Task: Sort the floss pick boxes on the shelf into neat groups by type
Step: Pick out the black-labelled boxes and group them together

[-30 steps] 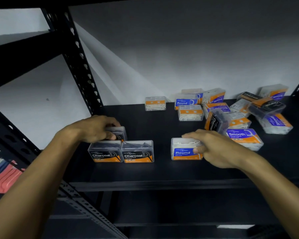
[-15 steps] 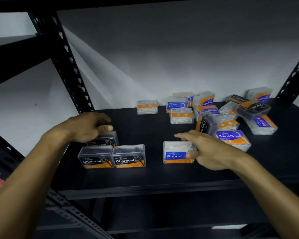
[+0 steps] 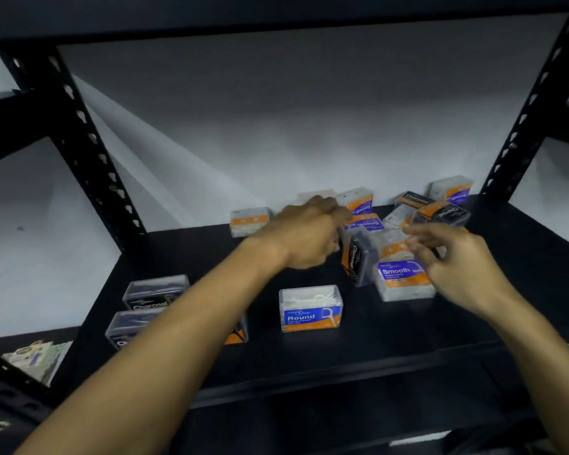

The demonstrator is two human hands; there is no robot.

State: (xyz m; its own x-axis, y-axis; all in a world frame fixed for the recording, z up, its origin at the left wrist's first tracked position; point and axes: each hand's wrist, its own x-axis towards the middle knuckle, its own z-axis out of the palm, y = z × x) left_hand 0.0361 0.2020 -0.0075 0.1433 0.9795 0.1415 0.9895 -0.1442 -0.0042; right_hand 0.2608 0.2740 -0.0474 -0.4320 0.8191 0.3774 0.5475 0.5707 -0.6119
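On the black shelf [image 3: 309, 359], three Charcoal boxes form a group at the left: one behind [image 3: 156, 290], one in front [image 3: 125, 326], and a third [image 3: 237, 336] mostly hidden by my left forearm. A Round box [image 3: 311, 308] stands alone in the middle front. My left hand [image 3: 309, 231] reaches over the mixed pile beside an upright Charcoal box [image 3: 357, 261]. Its fingers curl down over hidden boxes, and I cannot tell whether it grips anything. My right hand [image 3: 457, 257] hovers above a Smooth box [image 3: 403, 279], fingers apart and holding nothing.
More mixed boxes lie at the back right, among them a Charcoal box [image 3: 440, 213] and Smooth boxes [image 3: 358, 201]. An orange-labelled box [image 3: 248, 220] sits apart at the back. Perforated black uprights stand at the left [image 3: 89, 149] and right [image 3: 526, 119]. Packets [image 3: 33, 359] lie lower left.
My left hand left the Charcoal group and swung right to the pile. My right hand let go of the Round box and moved back and right, above the Smooth box.
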